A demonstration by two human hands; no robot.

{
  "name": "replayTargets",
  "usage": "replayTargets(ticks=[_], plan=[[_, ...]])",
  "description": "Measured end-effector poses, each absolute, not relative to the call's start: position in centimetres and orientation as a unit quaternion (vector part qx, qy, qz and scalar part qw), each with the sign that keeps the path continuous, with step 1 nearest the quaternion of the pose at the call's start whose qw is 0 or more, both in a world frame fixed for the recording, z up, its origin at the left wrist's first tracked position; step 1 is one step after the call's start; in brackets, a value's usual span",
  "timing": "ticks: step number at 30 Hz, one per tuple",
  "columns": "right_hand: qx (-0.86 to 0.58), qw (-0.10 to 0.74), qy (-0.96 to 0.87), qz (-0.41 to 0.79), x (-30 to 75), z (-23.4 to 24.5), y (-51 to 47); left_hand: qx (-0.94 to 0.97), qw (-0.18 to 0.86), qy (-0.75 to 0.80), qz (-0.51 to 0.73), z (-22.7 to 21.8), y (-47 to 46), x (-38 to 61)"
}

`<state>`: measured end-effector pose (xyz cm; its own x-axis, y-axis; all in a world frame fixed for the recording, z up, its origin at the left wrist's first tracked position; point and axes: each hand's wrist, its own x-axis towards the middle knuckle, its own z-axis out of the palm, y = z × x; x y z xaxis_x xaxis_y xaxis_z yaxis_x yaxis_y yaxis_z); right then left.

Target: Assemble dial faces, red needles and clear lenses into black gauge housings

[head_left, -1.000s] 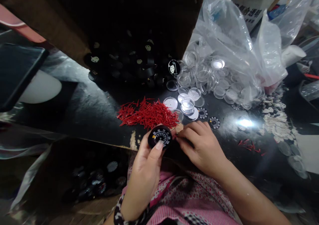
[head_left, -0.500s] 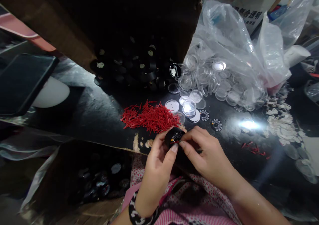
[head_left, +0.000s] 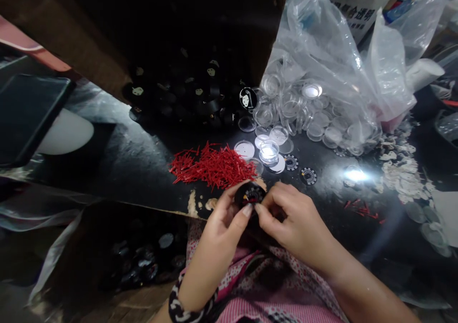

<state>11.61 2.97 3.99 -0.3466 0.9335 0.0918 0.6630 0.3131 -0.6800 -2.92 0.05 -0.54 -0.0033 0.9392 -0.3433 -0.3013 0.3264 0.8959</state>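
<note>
My left hand (head_left: 218, 232) grips a small round black gauge dial (head_left: 249, 194) with white scale marks, held at the near edge of the black table (head_left: 136, 165). My right hand (head_left: 293, 220) pinches at the dial's right side, thumb and forefinger pressed together over its face; a bit of red shows there. A heap of thin red pointer needles (head_left: 213, 163) lies just beyond both hands. Whether the right fingers hold a needle is too small to make out.
A pile of black dial housings (head_left: 189, 96) sits at the back under a dark overhang. Clear round lenses (head_left: 296, 115) spill from a plastic bag (head_left: 332, 56) at the right. Loose printed dial faces (head_left: 307, 175), white scraps (head_left: 397, 175) and a box of finished pieces (head_left: 139, 261) lie around.
The left hand turned the dial and brought it right toward the right hand. The right fingers closed onto its face, and both hands now pinch it together.
</note>
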Motion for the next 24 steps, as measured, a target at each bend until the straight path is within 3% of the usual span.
replayTargets(ticks=[8, 11, 15, 17, 21, 24], plan=[[-0.453, 0.204, -0.862, 0.103, 11.4, 3.2, 4.3, 0.237, 0.668, 0.525, 0.471, -0.3, 0.1, -2.5], [-0.503, 0.223, -0.821, 0.152, 11.0, 3.6, 4.6, 0.183, 0.661, 0.544, 0.483, -0.3, 0.4, -1.8], [-0.523, 0.184, -0.780, 0.291, 11.5, 4.4, 6.1, 0.280, 0.632, 0.534, 0.487, -1.5, 0.8, -2.0], [-0.512, 0.185, -0.781, 0.306, 12.3, 4.1, 7.6, 0.289, 0.618, 0.533, 0.500, -2.4, 0.9, -2.5], [-0.584, 0.154, -0.790, 0.109, 13.6, 2.1, 11.3, 0.246, 0.612, 0.528, 0.536, -3.7, 0.9, -3.0], [-0.573, 0.110, -0.810, 0.063, 14.2, 0.9, 13.0, 0.227, 0.633, 0.511, 0.535, -3.9, 1.0, -2.9]])
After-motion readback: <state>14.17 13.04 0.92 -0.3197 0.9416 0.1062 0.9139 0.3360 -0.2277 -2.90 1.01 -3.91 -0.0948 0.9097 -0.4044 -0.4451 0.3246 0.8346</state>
